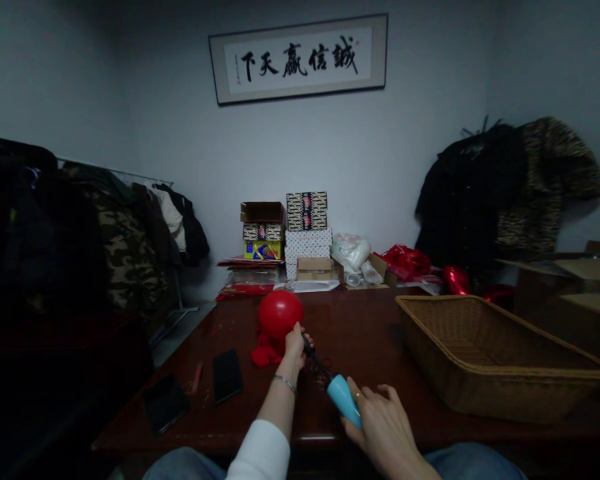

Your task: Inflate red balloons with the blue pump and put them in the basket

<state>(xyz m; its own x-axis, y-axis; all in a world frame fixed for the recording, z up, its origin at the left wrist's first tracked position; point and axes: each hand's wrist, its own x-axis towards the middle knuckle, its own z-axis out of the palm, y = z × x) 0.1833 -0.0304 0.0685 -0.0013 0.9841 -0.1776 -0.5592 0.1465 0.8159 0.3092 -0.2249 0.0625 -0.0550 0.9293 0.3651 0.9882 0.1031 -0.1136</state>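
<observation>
A round red balloon [281, 313], partly inflated, is above the table just beyond my left hand [297, 341]. The fingers of that hand are closed at the balloon's neck, where the black nozzle of the pump meets it. A light blue hand balloon pump [345, 399] slants down toward me from there. My right hand [380, 420] grips its lower end between thumb and fingers, with some fingers partly raised. Behind my left wrist lies a heap of limp red balloons [265, 352]. Small loops like rubber bands [324, 372] lie under the pump.
A large wicker basket [500, 377] stands on the table [360, 320] at the right. Left of my arm lie a black notebook-like object [227, 375], a dark phone-like object [166, 403] and a small red item [197, 378]. Stacked boxes [307, 247] stand at the back.
</observation>
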